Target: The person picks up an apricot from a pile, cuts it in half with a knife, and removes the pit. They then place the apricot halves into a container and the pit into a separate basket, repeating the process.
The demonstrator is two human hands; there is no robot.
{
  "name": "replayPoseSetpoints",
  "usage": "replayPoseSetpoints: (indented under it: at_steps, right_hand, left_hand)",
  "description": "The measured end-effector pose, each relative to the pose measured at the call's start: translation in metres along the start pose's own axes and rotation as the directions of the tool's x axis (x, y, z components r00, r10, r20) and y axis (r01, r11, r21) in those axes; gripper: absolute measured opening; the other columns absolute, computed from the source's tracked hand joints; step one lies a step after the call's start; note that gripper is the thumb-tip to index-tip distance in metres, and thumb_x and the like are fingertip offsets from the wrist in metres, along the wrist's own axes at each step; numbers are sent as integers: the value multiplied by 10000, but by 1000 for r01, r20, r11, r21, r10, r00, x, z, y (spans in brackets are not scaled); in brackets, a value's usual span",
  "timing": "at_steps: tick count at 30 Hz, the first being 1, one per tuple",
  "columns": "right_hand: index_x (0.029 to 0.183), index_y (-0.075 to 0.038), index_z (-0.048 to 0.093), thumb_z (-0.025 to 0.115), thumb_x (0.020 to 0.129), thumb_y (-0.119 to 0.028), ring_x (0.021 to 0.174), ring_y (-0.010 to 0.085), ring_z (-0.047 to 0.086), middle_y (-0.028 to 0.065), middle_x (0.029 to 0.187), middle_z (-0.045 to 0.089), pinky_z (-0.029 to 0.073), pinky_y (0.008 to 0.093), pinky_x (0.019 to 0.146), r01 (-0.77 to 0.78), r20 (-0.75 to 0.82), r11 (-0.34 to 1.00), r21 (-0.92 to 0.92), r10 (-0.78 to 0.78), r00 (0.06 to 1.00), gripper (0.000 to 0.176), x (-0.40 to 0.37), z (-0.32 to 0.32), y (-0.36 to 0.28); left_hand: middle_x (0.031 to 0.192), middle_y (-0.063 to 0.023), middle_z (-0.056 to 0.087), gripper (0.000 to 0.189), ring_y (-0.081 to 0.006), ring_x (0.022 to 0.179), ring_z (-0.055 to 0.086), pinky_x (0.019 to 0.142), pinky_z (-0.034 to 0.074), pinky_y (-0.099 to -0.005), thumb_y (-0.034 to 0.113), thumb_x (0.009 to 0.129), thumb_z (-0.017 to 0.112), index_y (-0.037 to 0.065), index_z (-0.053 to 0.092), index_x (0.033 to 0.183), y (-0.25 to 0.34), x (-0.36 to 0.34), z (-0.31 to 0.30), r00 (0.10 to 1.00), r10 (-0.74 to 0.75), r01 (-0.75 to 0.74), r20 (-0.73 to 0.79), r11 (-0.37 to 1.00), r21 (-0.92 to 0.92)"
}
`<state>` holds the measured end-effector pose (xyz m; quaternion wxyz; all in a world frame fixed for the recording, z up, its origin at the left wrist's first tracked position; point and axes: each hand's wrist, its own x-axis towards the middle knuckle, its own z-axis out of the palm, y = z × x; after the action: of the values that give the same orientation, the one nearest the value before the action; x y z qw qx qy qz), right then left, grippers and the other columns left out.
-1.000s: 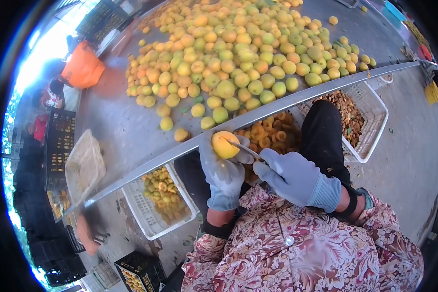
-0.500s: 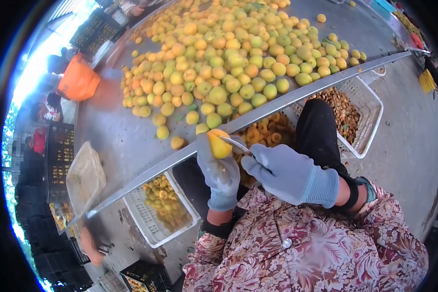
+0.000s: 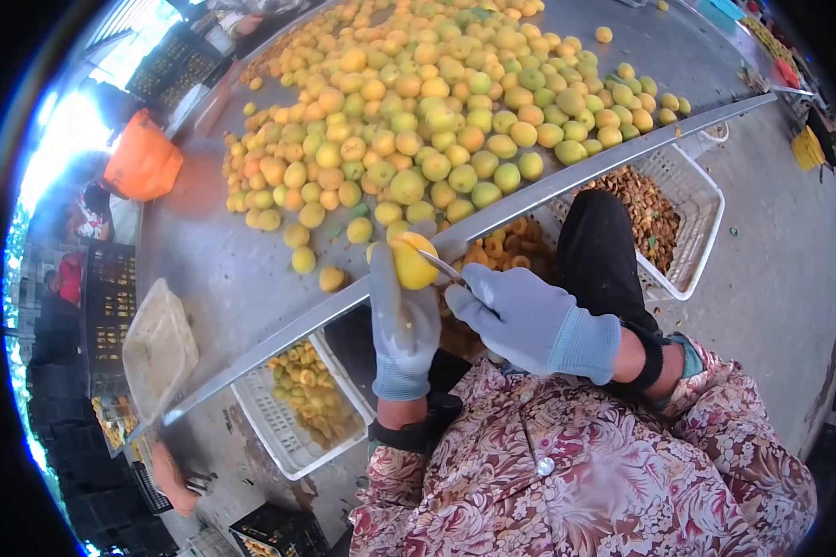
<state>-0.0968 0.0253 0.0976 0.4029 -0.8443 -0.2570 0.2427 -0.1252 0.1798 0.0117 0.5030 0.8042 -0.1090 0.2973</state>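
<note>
My left hand, in a grey glove, is closed around a yellow-orange apricot near the metal table's front edge. In my right hand, also gloved, is a small knife, whose blade meets the upper right side of that fruit. A large heap of yellow and green apricots lies on the metal table beyond my hands. Under the edge, opened orange fruit pieces show between my knees, partly hidden by my right hand.
A white crate of apricots stands below the table at left; another, with brown pits, is at right. An empty translucent tray rests at the table's left corner. An orange bag and a co-worker's arm are farther left.
The view has shifted slightly, so the table and crates appear a little farther left. The apricot has turned slightly in my left hand, and the knife blade now points more steeply.
</note>
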Motion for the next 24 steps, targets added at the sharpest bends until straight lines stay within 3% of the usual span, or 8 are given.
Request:
replayPoseSetpoints:
  at_steps: [4,7,9,13,17,20,22,24]
  right_hand:
    - [867,-5,454,431,933,-311,559,376,559,174,572,537,412,447,499,-25,20,1000,11,24,1000,314,-1,-1,1]
    - [867,-8,454,431,934,-316,565,381,561,178,583,546,412,448,501,75,-79,997,-28,-77,994,316,-2,7,6]
    - [877,-8,453,433,932,-319,568,382,564,177,586,550,416,451,503,75,-116,997,-21,-77,990,317,0,24,12]
    - [910,-8,442,440,924,-327,587,386,571,184,597,556,438,461,516,33,-118,994,-104,-45,992,320,11,37,24]
    - [915,-4,436,446,918,-330,577,381,572,185,587,554,453,459,520,62,-150,981,-186,-90,985,326,7,25,19]
    - [909,-6,436,460,911,-321,567,378,572,177,592,559,457,449,512,87,-171,964,-251,-133,976,315,9,30,22]
    - [902,-20,445,479,900,-318,562,353,581,159,599,565,460,426,496,114,-239,941,-318,-196,951,300,12,46,34]
    - [896,-33,448,498,889,-312,552,343,580,156,602,565,455,416,480,123,-219,929,-349,-209,953,285,14,51,44]
  left_hand:
    - [1235,-189,474,653,-253,1036,528,874,452,-372,81,870,550,21,167,1395,-3,-2,1,995,-98,93,-1,948,-306]
    - [1252,-141,426,462,-252,1057,502,946,404,-403,63,920,468,38,298,1349,-8,-3,2,992,113,-125,63,966,226]
    - [1129,-143,501,383,-263,964,544,891,441,-389,139,949,418,26,336,1306,7,-6,26,966,-216,160,-145,933,-324]
    - [997,-137,548,447,-253,877,561,826,475,-387,341,955,350,4,339,1249,0,10,24,733,-549,316,401,-246,-916]
    - [958,-144,577,496,-270,864,571,800,487,-400,396,935,372,-24,391,1199,25,14,24,765,-632,386,122,299,-873]
    - [979,-161,589,538,-303,866,574,796,489,-409,453,921,369,-27,445,1151,5,6,18,974,-74,63,-216,996,-59]
    - [1132,-157,535,523,-366,1047,527,887,449,-502,494,914,380,30,468,1139,10,15,11,645,-633,569,428,24,-822]
    - [1122,-139,543,512,-362,1052,521,897,434,-514,492,919,370,41,478,1137,9,13,14,656,-626,517,422,-35,-855]
